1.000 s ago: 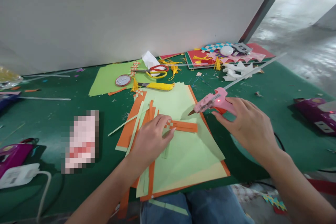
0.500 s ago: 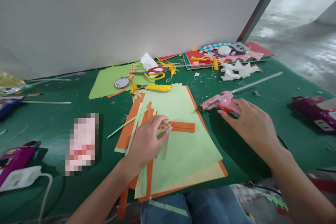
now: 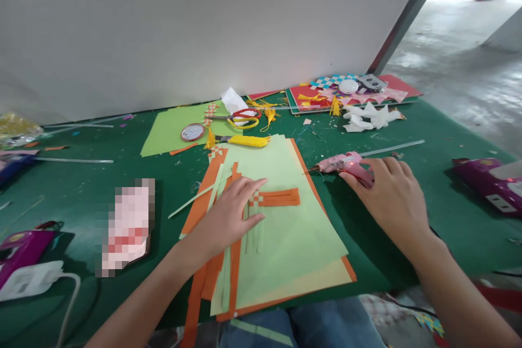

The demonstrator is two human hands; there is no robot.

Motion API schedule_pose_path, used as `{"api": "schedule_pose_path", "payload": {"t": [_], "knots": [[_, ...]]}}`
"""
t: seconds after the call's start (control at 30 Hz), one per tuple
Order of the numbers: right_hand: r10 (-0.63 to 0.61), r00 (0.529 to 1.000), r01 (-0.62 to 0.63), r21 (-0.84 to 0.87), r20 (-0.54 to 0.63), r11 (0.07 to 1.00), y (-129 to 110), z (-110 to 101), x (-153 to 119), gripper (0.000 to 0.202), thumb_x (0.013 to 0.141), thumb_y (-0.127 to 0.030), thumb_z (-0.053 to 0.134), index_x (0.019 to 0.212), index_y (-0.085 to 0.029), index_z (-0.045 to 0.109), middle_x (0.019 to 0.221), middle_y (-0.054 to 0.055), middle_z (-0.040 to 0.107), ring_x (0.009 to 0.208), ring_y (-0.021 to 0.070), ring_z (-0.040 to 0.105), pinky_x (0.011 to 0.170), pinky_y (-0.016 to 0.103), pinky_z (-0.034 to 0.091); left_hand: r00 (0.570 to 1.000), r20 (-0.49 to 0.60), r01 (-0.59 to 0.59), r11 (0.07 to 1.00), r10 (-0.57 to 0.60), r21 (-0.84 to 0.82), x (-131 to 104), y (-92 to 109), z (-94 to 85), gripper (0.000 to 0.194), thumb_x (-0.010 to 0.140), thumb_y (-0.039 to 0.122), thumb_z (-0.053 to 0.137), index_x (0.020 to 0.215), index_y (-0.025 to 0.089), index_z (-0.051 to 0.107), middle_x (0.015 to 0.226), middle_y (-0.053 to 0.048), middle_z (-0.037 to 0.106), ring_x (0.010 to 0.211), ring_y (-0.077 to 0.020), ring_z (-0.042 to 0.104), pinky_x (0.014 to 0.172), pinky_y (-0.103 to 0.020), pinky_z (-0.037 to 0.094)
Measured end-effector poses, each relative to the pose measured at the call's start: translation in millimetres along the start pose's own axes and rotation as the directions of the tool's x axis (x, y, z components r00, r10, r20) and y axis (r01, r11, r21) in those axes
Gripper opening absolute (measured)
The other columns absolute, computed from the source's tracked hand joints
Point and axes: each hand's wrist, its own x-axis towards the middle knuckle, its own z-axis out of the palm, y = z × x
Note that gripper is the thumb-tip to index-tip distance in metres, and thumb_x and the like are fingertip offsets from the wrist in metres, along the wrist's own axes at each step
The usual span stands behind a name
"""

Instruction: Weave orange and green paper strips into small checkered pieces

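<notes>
My left hand is open, thumb and fingers apart, over a stack of pale green paper. Between and beside its fingertips lies a small weave of orange and pale green paper strips, its checked corner at the left end. My right hand grips the handle of a pink hot glue gun, which lies low at the table with its nozzle pointing left over the paper's edge. A clear glue stick sticks out of its back. Loose orange strips lie below my left wrist.
Yellow-and-red scissors, a yellow utility knife and a round tin lie behind the stack. At left are a blurred-out pink object and a white plug. A purple device sits at right.
My left hand has opened from its pinch at the weave's checked corner, uncovering it. My right hand and the glue gun have dipped slightly toward the table.
</notes>
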Motion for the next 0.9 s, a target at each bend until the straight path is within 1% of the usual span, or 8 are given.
{"api": "schedule_pose_path", "payload": {"t": [0.1, 0.2, 0.33, 0.43, 0.53, 0.6, 0.7, 0.9], "knots": [[-0.06, 0.995, 0.066, 0.073, -0.08, 0.995, -13, -13, 2, 0.036, 0.091, -0.044, 0.05, 0.106, -0.013, 0.06, 0.096, 0.014, 0.061, 0.096, 0.0306, 0.054, 0.084, 0.042, 0.045, 1.0, -0.017, -0.01, 0.997, 0.009, -0.071, 2, -2, -0.4, 0.059, 0.091, 0.038, 0.053, 0.144, 0.032, 0.03, 0.129, -0.006, 0.05, 0.119, -0.0214, 0.05, 0.101, -0.036, 0.041], [-0.185, 0.977, 0.204, 0.197, -0.108, 0.959, -35, -24, 4, 0.027, 0.091, -0.035, 0.052, 0.106, -0.014, 0.06, 0.102, 0.013, 0.063, 0.101, 0.0287, 0.055, 0.09, 0.041, 0.045, 0.999, -0.03, -0.012, 0.998, 0.01, -0.065, 1, -5, 1.6, 0.06, 0.089, 0.043, 0.054, 0.144, 0.032, 0.031, 0.139, -0.006, 0.044, 0.128, -0.0231, 0.042, 0.106, -0.038, 0.036], [-0.44, 0.898, 0.416, 0.309, 0.007, 0.855, -70, -30, 7, 0.027, 0.091, -0.029, 0.053, 0.11, -0.011, 0.061, 0.102, 0.013, 0.064, 0.102, 0.0283, 0.055, 0.092, 0.043, 0.045, 1.0, -0.023, -0.001, 1.0, 0.001, -0.006, -3, -11, 5.1, 0.064, 0.09, 0.048, 0.051, 0.146, 0.029, 0.028, 0.148, -0.004, 0.039, 0.137, -0.0254, 0.03, 0.112, -0.042, 0.027], [-0.545, 0.822, 0.471, 0.341, 0.165, 0.814, -94, -29, 10, 0.031, 0.088, -0.027, 0.058, 0.114, -0.011, 0.061, 0.104, 0.013, 0.063, 0.102, 0.0295, 0.055, 0.088, 0.044, 0.047, 0.999, -0.024, -0.038, 0.999, 0.038, 0.019, -3, -15, 6.1, 0.061, 0.09, 0.051, 0.048, 0.145, 0.028, 0.032, 0.145, -0.005, 0.043, 0.137, -0.026, 0.03, 0.113, -0.044, 0.026], [-0.617, 0.737, 0.503, 0.386, 0.276, 0.773, -110, -27, 15, 0.03, 0.086, -0.026, 0.061, 0.112, -0.013, 0.062, 0.103, 0.012, 0.062, 0.102, 0.0287, 0.055, 0.087, 0.044, 0.048, 0.995, -0.022, -0.092, 0.996, 0.092, 0.018, 0, -17, 5.4, 0.058, 0.09, 0.051, 0.049, 0.142, 0.026, 0.037, 0.138, -0.006, 0.049, 0.132, -0.0263, 0.036, 0.112, -0.045, 0.026], [-0.635, 0.706, 0.509, 0.399, 0.313, 0.763, -117, -26, 19, 0.026, 0.085, -0.026, 0.062, 0.108, -0.013, 0.062, 0.101, 0.012, 0.061, 0.1, 0.028, 0.055, 0.087, 0.043, 0.048, 0.995, -0.02, -0.102, 0.995, 0.102, 0.006, 1, -17, 4.3, 0.057, 0.09, 0.048, 0.05, 0.141, 0.026, 0.039, 0.132, -0.007, 0.053, 0.129, -0.0268, 0.038, 0.111, -0.046, 0.028], [-0.631, 0.699, 0.502, 0.398, 0.337, 0.768, -124, -25, 22, 0.021, 0.084, -0.024, 0.063, 0.102, -0.012, 0.063, 0.098, 0.012, 0.061, 0.098, 0.0281, 0.055, 0.085, 0.043, 0.048, 0.995, -0.023, -0.093, 0.996, 0.092, -0.009, 1, -16, 3.1, 0.055, 0.09, 0.045, 0.052, 0.14, 0.027, 0.039, 0.127, -0.008, 0.055, 0.128, -0.028, 0.039, 0.107, -0.046, 0.033], [-0.602, 0.705, 0.428, 0.453, 0.375, 0.783, -130, -22, 25, 0.019, 0.084, -0.018, 0.061, 0.102, -0.01, 0.062, 0.097, 0.013, 0.064, 0.098, 0.0287, 0.057, 0.084, 0.042, 0.047, 0.995, -0.055, -0.079, 0.997, 0.078, -0.012, -3, -17, 3.3, 0.059, 0.088, 0.046, 0.054, 0.142, 0.03, 0.036, 0.138, -0.006, 0.048, 0.13, -0.0276, 0.038, 0.105, -0.044, 0.036]]}}
